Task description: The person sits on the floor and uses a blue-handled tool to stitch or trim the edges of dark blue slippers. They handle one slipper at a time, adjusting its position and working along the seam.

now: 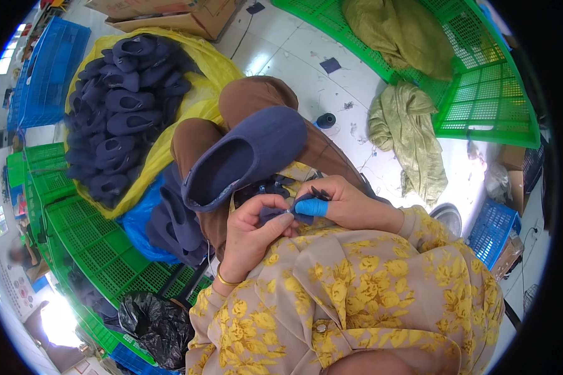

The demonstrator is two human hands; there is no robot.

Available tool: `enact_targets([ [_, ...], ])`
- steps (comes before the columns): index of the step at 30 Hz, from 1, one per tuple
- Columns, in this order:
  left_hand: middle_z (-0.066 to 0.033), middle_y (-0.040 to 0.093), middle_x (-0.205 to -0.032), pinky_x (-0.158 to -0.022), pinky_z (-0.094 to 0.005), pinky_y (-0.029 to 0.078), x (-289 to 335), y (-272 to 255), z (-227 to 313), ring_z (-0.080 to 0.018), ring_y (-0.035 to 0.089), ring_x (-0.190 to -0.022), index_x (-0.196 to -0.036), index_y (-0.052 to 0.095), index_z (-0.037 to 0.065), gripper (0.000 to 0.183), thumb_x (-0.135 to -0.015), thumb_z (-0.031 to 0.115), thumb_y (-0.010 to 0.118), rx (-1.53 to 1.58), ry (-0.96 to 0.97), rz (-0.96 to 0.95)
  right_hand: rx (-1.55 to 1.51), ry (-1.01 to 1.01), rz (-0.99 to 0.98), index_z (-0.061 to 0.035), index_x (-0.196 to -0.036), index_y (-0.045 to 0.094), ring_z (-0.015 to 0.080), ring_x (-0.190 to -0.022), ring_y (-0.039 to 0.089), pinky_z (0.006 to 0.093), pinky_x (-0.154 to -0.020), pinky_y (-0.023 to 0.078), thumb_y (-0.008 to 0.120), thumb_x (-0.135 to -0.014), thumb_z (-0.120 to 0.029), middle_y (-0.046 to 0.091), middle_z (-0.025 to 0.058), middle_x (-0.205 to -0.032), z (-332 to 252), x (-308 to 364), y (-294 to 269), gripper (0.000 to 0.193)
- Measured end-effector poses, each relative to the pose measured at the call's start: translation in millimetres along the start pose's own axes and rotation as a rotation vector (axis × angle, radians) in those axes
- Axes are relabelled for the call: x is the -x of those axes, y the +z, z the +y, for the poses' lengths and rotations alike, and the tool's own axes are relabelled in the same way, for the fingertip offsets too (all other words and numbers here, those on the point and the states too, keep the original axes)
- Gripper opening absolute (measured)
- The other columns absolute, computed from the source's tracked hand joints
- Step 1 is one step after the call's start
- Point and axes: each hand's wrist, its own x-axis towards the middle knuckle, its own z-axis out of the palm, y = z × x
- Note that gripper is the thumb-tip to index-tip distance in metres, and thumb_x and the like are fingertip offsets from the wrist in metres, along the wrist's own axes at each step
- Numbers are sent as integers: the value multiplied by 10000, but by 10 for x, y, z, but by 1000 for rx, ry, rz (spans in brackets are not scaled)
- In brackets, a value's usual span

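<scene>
Close to my body, the fingers of my left hand [256,228] pinch a small piece of navy fabric [270,214]. My right hand [347,203] meets it there, closed on the same fabric, with a blue wrap [311,207] around one digit. Small black tips [320,194] stick up from the right hand; what they belong to is mostly hidden. A navy felt slipper [278,140] lies across my brown-trousered knees just beyond both hands, its opening facing up. Small dark pieces [272,186] sit on my lap between the slipper and my fingers.
A yellow sack [203,59] heaped with navy slippers [130,101] stands at left, beside green crates [97,234]. More navy slippers rest on blue plastic [145,234]. Far right, a green crate [488,122] holds olive cloth [400,31]. A dark thread spool [326,120] stands on the tiled floor.
</scene>
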Motion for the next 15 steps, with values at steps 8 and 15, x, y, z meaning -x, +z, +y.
enact_targets([
  [8,-66,689,-861,-670,-248,527,17,38,-9,-133,664,-738,-948,649,-9,97,-853,2,662,-450,172,111,734,-233,47,-41,-1020,652,208,-771,659,298,-672,505,696,-803,-114,682,72,-881,-103,49,-109,233],
  [15,-117,675,-871,-692,-349,527,-94,-41,59,-296,660,-776,-945,663,45,251,-725,-60,608,-1118,686,106,1259,-477,160,-96,-1065,648,225,-666,603,338,-572,468,691,-659,-62,613,29,-849,-255,29,-85,410],
])
